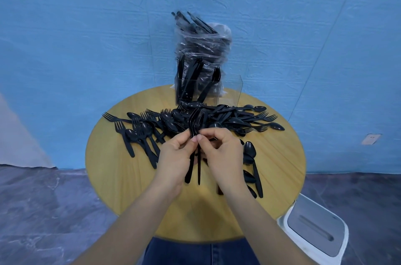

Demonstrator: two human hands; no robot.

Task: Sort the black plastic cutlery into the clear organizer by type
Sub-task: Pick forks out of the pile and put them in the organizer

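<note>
Over the table, our left hand and right hand both pinch a small bunch of forks, squaring them up. Beyond lies the unsorted pile. Next we likely carry the bunch to the organizer's fork slot.

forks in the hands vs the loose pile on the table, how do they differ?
1. The held forks are bunched together, tines up; the loose pile lies flat and scattered across the round table.
2. The held forks are one type; the loose pile mixes forks and spoons.
3. The left hand and right hand pinch the held forks; nothing grips the loose pile.
Both are black plastic.
</note>
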